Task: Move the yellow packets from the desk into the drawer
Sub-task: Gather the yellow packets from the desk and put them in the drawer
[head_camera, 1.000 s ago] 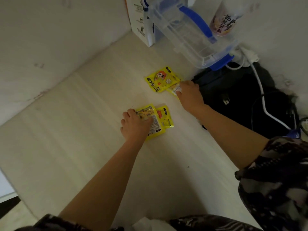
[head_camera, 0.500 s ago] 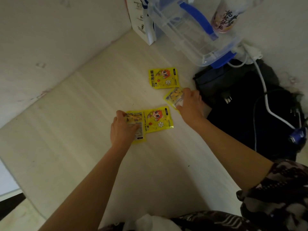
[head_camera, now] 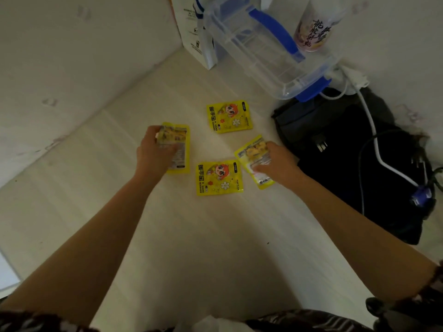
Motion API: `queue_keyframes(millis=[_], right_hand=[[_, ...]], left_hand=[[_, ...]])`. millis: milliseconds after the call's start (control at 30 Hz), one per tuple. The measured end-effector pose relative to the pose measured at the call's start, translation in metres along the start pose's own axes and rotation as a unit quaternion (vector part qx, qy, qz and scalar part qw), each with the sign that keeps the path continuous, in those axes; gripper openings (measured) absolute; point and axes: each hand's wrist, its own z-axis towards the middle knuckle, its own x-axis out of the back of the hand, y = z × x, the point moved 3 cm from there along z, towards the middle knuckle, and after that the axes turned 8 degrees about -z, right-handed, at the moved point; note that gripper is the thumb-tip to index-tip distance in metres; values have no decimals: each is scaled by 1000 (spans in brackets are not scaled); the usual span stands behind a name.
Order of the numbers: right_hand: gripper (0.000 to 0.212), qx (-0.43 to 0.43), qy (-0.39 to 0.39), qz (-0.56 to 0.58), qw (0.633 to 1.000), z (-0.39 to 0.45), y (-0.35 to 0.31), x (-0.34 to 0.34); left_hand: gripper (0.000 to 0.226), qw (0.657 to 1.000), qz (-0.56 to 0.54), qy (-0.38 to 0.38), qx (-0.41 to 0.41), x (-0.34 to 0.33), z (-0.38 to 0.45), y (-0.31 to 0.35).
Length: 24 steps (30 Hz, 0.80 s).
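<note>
Several yellow hand-warmer packets are spread on the pale desk (head_camera: 96,188). My left hand (head_camera: 154,153) grips one yellow packet (head_camera: 181,144) by its left side, back face up. On the right, my right hand (head_camera: 278,164) holds another yellow packet (head_camera: 251,152), tilted, with fingers pressed on its face. A third packet (head_camera: 219,177) lies flat between my hands, cartoon face up. A fourth packet (head_camera: 229,117) lies further back, untouched. No drawer is in view.
A clear plastic box with blue handle and clips (head_camera: 263,46) stands at the back. A white paper bag (head_camera: 194,32) and a printed bottle (head_camera: 314,25) flank it. A black bag (head_camera: 347,159) with white cable (head_camera: 376,149) lies right. Walls close the desk's left and back.
My left hand has slid its packet left and further back, away from the middle one. My right hand has pulled its packet nearer to me, beside the middle packet.
</note>
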Motion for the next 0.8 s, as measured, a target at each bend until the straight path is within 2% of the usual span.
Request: queue_keyframes(millis=[100, 233, 333, 400, 500, 533, 600, 667, 800], right_hand=[[40, 74, -49, 23, 996, -8, -13, -1], [49, 164, -92, -76, 979, -4, -34, -18], [45, 196, -107, -133, 966, 3, -45, -31], [41, 215, -90, -173, 957, 6, -49, -39], [45, 253, -26, -263, 931, 9, -53, -49], [44, 251, -11, -271, 929, 10, -54, -51], [42, 247, 12, -267, 931, 10, -56, -52], [41, 250, 33, -265, 931, 10, -58, -55], [49, 243, 25, -280, 928, 8, -57, -57]], left_hand=[[43, 997, 31, -68, -38, -16, 26, 27], [23, 980, 136, -121, -85, -53, 49, 63], [21, 967, 169, -156, -111, -82, 57, 76], [19, 960, 180, -178, -123, -98, 63, 74], [17, 948, 206, -185, -158, -114, 73, 71], [19, 938, 231, -187, -180, -120, 77, 70], [37, 913, 289, -197, -210, -129, 84, 64], [53, 903, 312, -207, -209, -133, 88, 59], [50, 897, 325, -189, -234, -135, 85, 58]])
